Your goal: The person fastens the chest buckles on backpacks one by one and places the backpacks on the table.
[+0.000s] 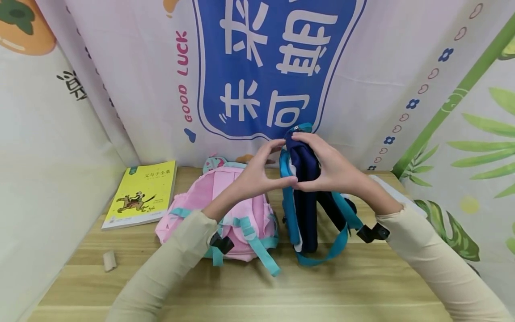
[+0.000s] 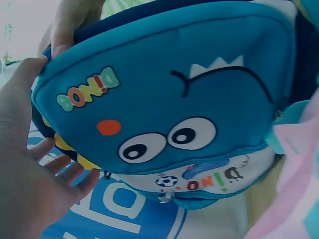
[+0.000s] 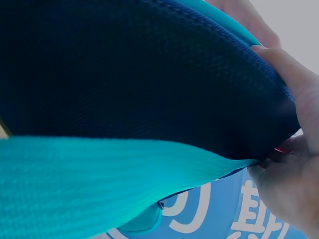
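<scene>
Nearest, two cream sleeves reached forward over the wooden surface (image 1: 249,286), and a small pale block (image 1: 109,260) lay by its left edge. Beyond the sleeves, the blue backpack (image 1: 304,201) stood upright on the surface, held between both hands near its top. The left hand (image 1: 257,172) pressed against the bag's left side, its thumb low and its fingers (image 1: 268,147) arched up to the top edge; from the left wrist view those fingers were loosely spread behind the bag's blue face, which showed cartoon eyes and "DINO" lettering. The right hand (image 1: 334,167) gripped the bag from the other side, with the fingers curled over the top and the thumb meeting the left thumb on the dark panel. From the right wrist view, only the dark mesh back and a turquoise strap (image 3: 99,184) filled the frame, with fingertips pinching the edge. Teal straps trailed from the bag toward the front. Just beside it on the left, a pink backpack (image 1: 225,210) lay flat, straps up. Farther left, a yellow book (image 1: 141,194) lay near the wall. Behind everything hung a white backdrop with a blue banner (image 1: 273,67).
</scene>
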A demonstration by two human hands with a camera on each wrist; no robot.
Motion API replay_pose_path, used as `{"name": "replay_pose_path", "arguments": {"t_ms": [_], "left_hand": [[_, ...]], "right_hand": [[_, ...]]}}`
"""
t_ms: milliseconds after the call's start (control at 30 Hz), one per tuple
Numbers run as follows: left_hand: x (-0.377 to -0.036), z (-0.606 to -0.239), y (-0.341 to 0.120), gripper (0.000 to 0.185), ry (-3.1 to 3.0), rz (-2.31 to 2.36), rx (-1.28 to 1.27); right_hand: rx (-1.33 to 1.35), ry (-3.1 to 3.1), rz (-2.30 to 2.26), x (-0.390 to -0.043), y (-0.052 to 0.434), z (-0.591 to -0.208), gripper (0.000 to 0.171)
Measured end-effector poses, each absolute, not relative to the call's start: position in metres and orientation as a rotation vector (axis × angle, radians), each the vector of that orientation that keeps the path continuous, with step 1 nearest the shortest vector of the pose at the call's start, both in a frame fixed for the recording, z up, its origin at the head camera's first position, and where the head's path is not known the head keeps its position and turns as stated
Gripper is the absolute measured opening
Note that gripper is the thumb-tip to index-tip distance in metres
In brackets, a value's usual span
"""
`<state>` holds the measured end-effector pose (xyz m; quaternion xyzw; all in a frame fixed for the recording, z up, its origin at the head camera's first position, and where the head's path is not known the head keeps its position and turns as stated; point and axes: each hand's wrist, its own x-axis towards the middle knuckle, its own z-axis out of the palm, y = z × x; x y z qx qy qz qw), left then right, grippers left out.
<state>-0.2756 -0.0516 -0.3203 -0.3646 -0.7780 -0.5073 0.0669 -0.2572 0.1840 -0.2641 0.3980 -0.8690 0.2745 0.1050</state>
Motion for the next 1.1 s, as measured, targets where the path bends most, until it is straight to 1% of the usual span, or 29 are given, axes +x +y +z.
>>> {"name": "replay_pose_path", "arguments": {"t_ms": [133, 267, 500, 667, 867, 1100], "left_hand": [[-0.278, -0.311, -0.049, 0.089, -2.34, -1.486, -1.068], [-0.279, -0.305, -0.049, 0.088, -2.362, -1.435, -1.072], [-0.279, -0.301, -0.051, 0.084, -2.355, -1.341, -1.149], [-0.282, -0.296, -0.052, 0.082, -2.364, -1.298, -1.234], [-0.283, -0.292, -0.056, 0.078, -2.4, -1.265, -1.23], [-0.281, -0.294, -0.058, 0.076, -2.423, -1.257, -1.193]], "right_hand": [[1.151, -2.559, 0.844, -0.259, 0.182, -0.27, 0.105], [1.138, -2.563, 0.871, -0.26, 0.181, -0.275, 0.108], [1.1, -2.608, 0.942, -0.26, 0.185, -0.283, 0.124], [1.09, -2.634, 0.982, -0.259, 0.188, -0.287, 0.131], [1.05, -2.732, 1.004, -0.255, 0.196, -0.295, 0.134], [0.975, -2.858, 1.046, -0.248, 0.215, -0.314, 0.132]]}}
